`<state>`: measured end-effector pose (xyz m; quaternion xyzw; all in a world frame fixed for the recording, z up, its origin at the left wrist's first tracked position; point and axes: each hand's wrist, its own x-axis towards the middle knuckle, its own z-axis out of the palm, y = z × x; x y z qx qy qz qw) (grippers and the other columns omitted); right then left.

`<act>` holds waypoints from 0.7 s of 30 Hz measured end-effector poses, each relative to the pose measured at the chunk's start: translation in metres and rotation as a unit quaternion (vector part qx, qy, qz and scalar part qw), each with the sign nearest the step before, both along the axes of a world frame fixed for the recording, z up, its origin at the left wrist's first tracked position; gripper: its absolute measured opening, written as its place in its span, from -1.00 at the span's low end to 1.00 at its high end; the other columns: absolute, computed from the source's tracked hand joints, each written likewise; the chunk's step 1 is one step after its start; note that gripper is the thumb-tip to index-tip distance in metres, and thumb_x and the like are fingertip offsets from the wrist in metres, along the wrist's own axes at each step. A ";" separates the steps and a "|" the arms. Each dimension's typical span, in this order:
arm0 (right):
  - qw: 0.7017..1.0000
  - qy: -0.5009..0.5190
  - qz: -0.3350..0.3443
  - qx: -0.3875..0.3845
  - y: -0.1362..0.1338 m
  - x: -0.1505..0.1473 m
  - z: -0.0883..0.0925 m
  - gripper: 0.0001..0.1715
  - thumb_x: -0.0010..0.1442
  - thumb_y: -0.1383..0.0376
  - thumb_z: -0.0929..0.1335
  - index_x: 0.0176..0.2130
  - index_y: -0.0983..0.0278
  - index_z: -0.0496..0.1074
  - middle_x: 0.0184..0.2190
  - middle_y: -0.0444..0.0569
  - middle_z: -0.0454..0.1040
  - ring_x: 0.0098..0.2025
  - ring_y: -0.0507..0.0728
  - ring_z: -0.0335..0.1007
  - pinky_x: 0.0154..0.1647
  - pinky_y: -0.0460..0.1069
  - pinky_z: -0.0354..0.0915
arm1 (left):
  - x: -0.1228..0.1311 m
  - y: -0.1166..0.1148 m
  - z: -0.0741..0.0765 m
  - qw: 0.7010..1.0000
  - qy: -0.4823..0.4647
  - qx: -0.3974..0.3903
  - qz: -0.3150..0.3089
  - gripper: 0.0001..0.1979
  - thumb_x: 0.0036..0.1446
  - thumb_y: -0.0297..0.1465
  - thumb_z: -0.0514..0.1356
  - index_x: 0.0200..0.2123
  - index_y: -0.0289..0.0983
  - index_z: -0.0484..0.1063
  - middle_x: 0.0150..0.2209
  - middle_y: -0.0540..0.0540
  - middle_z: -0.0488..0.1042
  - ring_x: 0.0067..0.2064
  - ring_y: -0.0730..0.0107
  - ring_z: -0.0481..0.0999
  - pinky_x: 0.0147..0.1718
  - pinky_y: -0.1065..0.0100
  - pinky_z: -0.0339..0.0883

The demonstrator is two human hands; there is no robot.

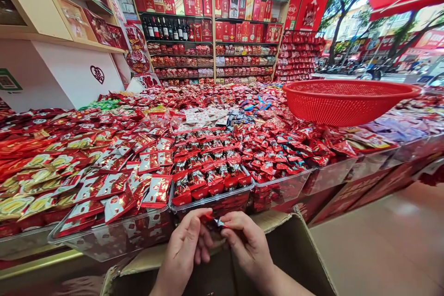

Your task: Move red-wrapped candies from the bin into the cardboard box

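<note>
My left hand [185, 249] and my right hand [248, 245] meet low in the head view, above an open cardboard box [298, 249]. Both pinch one small red and dark wrapped candy [213, 223] between their fingertips. Just beyond them stands a clear plastic tray [211, 200] packed with rows of the same red and dark candies. To its left a clear tray [114, 240] holds red and white packets.
A long counter is covered with trays of red wrapped sweets. A red mesh basket [343, 101] rests on the sweets at the right. Shelves [211, 23] of red boxes and bottles line the back wall. Tiled floor [388, 249] lies to the right.
</note>
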<state>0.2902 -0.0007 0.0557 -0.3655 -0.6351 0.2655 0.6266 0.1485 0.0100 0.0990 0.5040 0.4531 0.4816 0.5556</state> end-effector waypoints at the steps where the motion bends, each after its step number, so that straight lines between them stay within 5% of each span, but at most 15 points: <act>1: 0.999 -0.025 -0.012 0.036 -0.002 0.001 0.002 -0.84 0.11 0.45 0.27 -0.27 0.23 0.33 -0.25 0.02 0.41 -0.25 0.08 0.40 -0.29 -0.04 0.35 | -0.002 0.000 0.000 1.000 -0.008 0.003 -0.008 -0.54 0.06 -0.04 0.04 -0.20 -0.31 0.39 -0.62 0.03 0.39 -0.66 0.52 0.33 -0.71 0.52 0.10; 7: 0.997 -0.058 0.010 0.047 -0.009 0.009 0.009 -0.70 0.05 0.55 0.21 -0.28 0.24 0.37 -0.18 0.05 0.36 -0.13 0.09 0.32 -0.17 -0.02 0.30 | -0.009 0.002 -0.003 0.999 0.016 0.008 -0.034 -0.64 0.06 -0.17 0.11 -0.19 -0.31 0.40 -0.65 0.04 0.39 -0.61 0.50 0.34 -0.67 0.52 0.16; 13: 0.981 0.132 0.050 -0.133 -0.005 0.009 0.012 -0.88 0.15 0.27 0.28 -0.29 0.25 0.37 -0.24 0.01 0.40 -0.22 0.07 0.36 -0.25 -0.06 0.32 | -0.005 0.002 -0.003 0.997 0.079 0.022 -0.013 -0.72 0.00 -0.24 0.18 -0.24 -0.27 0.42 -0.58 0.08 0.38 -0.63 0.53 0.36 -0.69 0.53 0.17; 21: 0.919 0.203 0.182 -0.283 0.002 0.011 0.019 -0.67 -0.05 0.17 0.44 -0.42 0.32 0.28 -0.48 -0.09 0.41 -0.53 -0.02 0.36 -0.48 -0.09 0.31 | 0.002 -0.002 -0.002 0.999 0.020 0.039 0.029 -0.72 -0.01 -0.25 0.21 -0.21 -0.22 0.38 -0.50 0.06 0.39 -0.57 0.54 0.34 -0.65 0.54 0.21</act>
